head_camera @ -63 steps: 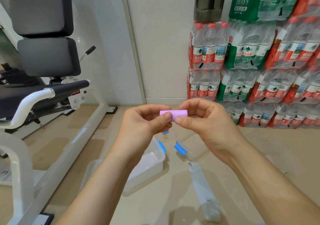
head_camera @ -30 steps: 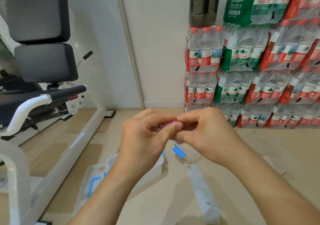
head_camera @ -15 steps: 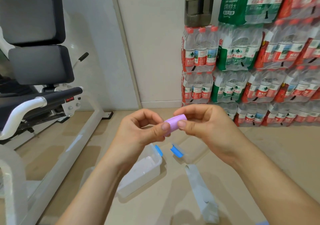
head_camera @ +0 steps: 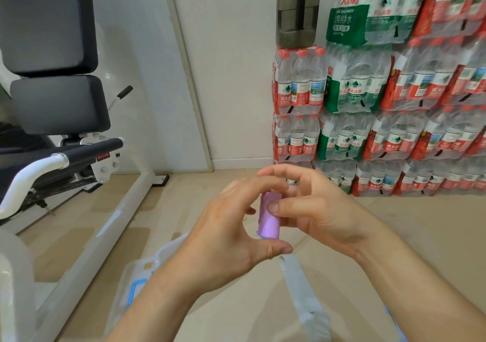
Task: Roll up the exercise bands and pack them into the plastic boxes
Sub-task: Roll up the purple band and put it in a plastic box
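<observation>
A rolled-up pink exercise band (head_camera: pixel 268 216) stands nearly upright in the air between both hands. My left hand (head_camera: pixel 231 234) holds it end to end, thumb under the bottom and fingers curled over the top. My right hand (head_camera: pixel 313 210) pinches its side with the thumb on the front. A grey-blue band (head_camera: pixel 302 297) lies flat on the floor below my right forearm. A clear plastic box lid (head_camera: pixel 136 286) with a blue seal lies on the floor under my left forearm. The boxes themselves are hidden behind my hands.
A white and black gym machine (head_camera: pixel 65 157) fills the left side. Shrink-wrapped packs of bottled water (head_camera: pixel 381 120) are stacked against the wall at right, with a dark water jug (head_camera: pixel 297 10) on top. Beige floor lies around.
The pink roll has turned from lying sideways to standing nearly upright. My left thumb has moved under its lower end, and my hands now cover the open boxes.
</observation>
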Available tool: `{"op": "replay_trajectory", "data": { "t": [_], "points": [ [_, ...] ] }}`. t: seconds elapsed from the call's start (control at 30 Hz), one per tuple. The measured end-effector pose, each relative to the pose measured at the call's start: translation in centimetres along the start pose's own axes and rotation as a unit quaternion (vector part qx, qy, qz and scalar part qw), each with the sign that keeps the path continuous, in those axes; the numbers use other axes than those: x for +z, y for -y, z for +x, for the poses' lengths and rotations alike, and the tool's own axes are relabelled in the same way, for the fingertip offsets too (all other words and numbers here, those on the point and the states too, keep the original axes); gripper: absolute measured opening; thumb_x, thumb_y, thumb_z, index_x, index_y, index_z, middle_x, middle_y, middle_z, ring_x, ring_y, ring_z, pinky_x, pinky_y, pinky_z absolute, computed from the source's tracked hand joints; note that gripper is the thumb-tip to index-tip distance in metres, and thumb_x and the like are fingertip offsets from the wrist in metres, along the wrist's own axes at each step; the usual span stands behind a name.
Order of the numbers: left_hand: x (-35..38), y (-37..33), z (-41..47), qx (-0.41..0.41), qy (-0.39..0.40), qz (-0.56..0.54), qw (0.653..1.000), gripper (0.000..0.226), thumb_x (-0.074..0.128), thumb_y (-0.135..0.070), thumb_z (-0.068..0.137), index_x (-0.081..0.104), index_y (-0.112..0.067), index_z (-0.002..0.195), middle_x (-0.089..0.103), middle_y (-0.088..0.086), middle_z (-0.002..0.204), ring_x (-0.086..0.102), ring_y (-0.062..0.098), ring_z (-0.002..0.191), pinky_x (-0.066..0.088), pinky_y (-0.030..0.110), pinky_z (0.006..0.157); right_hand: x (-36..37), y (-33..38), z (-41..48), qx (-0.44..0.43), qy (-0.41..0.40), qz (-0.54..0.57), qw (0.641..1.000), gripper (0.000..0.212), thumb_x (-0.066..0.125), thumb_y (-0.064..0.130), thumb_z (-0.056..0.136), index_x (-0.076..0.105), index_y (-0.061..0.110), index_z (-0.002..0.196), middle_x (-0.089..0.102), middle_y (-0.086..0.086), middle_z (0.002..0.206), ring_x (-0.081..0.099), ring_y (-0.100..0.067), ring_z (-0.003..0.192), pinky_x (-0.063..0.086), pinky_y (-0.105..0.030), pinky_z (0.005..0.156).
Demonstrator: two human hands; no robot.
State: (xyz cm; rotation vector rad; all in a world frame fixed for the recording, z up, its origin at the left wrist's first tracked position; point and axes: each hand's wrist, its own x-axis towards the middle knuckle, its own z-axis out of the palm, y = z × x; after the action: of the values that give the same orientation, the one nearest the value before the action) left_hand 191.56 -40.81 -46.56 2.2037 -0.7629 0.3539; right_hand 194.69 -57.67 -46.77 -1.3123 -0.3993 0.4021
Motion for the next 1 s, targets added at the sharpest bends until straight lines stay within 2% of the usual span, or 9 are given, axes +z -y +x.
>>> {"op": "replay_trajectory", "data": {
  "t": [0.17, 0.27, 0.43, 0.53, 0.63, 0.7, 0.8, 0.87, 1.0],
  "points": [
    [0.0, -0.3, 0.1, 0.049, -0.057, 0.072, 0.995, 0.055, 0.083, -0.041, 0.059, 0.059, -0.038, 0.108, 0.062, -0.028, 0.102, 0.056, -0.005, 0.100, 0.042, 0.013, 0.085, 0.0, -0.1, -0.1, 0.013, 0.003, 0.010, 1.000, 0.048, 0.062, -0.002, 0.073, 0.054, 0.009, 0.120, 0.068, -0.009, 0.077, 0.061, -0.024, 0.070, 0.052, -0.031, 0.065],
    [0.0, -0.5, 0.2, 0.079, -0.086, 0.102, 0.988, 0.048, 0.079, -0.045, 0.063, 0.061, -0.032, 0.105, 0.063, -0.023, 0.103, 0.057, -0.002, 0.097, 0.043, 0.016, 0.086, -0.1, 0.0, -0.4, 0.013, 0.009, 0.047, 0.999, 0.051, 0.063, 0.000, 0.076, 0.051, 0.009, 0.124, 0.067, -0.009, 0.074, 0.058, -0.025, 0.068, 0.051, -0.033, 0.063],
    [0.2, -1.6, 0.9, 0.089, -0.131, 0.109, 0.981, 0.050, 0.076, -0.045, 0.065, 0.060, -0.031, 0.110, 0.060, -0.026, 0.105, 0.058, 0.000, 0.096, 0.045, 0.017, 0.086, -0.1, 0.8, -1.3, -0.026, 0.011, 0.057, 0.998, 0.046, 0.064, -0.002, 0.075, 0.054, 0.013, 0.118, 0.067, -0.006, 0.076, 0.059, -0.021, 0.067, 0.050, -0.031, 0.062],
    [0.6, -2.8, 1.2, 0.082, -0.099, 0.062, 0.990, 0.068, 0.081, -0.037, 0.064, 0.053, -0.036, 0.126, 0.059, -0.026, 0.115, 0.056, 0.001, 0.107, 0.045, 0.020, 0.091, -0.1, 1.8, -2.3, -0.045, -0.028, 0.037, 0.998, 0.051, 0.063, -0.006, 0.073, 0.050, 0.009, 0.120, 0.068, -0.010, 0.077, 0.059, -0.024, 0.068, 0.048, -0.031, 0.057],
    [0.8, -4.8, 1.2, 0.027, -0.061, -0.099, 0.993, 0.068, 0.079, -0.039, 0.065, 0.049, -0.046, 0.125, 0.058, -0.019, 0.118, 0.056, 0.010, 0.112, 0.051, 0.022, 0.088, -0.3, 3.2, -4.3, -0.058, -0.075, -0.040, 0.995, 0.052, 0.063, -0.014, 0.076, 0.052, 0.012, 0.120, 0.072, -0.016, 0.090, 0.068, -0.025, 0.078, 0.053, -0.029, 0.062],
    [1.2, -6.1, 1.0, 0.007, -0.047, -0.156, 0.987, 0.047, 0.073, -0.042, 0.070, 0.059, -0.043, 0.115, 0.060, -0.012, 0.110, 0.060, 0.013, 0.104, 0.055, 0.025, 0.079, -0.2, 3.8, -6.4, -0.068, -0.099, -0.112, 0.986, 0.052, 0.066, -0.011, 0.078, 0.052, 0.018, 0.118, 0.070, -0.019, 0.094, 0.070, -0.024, 0.080, 0.056, -0.029, 0.069],
    [2.0, -8.2, -0.1, 0.000, -0.029, -0.123, 0.992, 0.019, 0.066, -0.046, 0.076, 0.071, -0.035, 0.091, 0.061, -0.006, 0.093, 0.063, 0.017, 0.086, 0.055, 0.035, 0.067, 0.8, 3.3, -10.2, -0.076, -0.140, -0.194, 0.968, 0.052, 0.068, -0.004, 0.074, 0.052, 0.029, 0.111, 0.068, -0.010, 0.088, 0.060, -0.012, 0.068, 0.050, -0.026, 0.064],
    [2.6, -9.2, -0.8, -0.016, -0.002, -0.091, 0.996, 0.014, 0.067, -0.046, 0.079, 0.071, -0.032, 0.079, 0.067, -0.003, 0.083, 0.063, 0.015, 0.075, 0.054, 0.040, 0.063, 1.5, 2.4, -12.4, -0.074, -0.163, -0.213, 0.960, 0.051, 0.068, 0.000, 0.073, 0.052, 0.033, 0.110, 0.068, 0.000, 0.085, 0.057, -0.009, 0.066, 0.049, -0.028, 0.064],
    [3.8, -11.4, -1.8, -0.084, 0.072, -0.161, 0.981, 0.008, 0.072, -0.027, 0.071, 0.070, -0.019, 0.071, 0.072, 0.003, 0.066, 0.056, 0.007, 0.054, 0.050, 0.027, 0.056, 1.5, 0.7, -15.9, -0.065, -0.196, -0.201, 0.958, 0.048, 0.069, 0.006, 0.075, 0.051, 0.033, 0.111, 0.069, 0.003, 0.087, 0.057, -0.003, 0.065, 0.047, -0.021, 0.065]
  ]
}}
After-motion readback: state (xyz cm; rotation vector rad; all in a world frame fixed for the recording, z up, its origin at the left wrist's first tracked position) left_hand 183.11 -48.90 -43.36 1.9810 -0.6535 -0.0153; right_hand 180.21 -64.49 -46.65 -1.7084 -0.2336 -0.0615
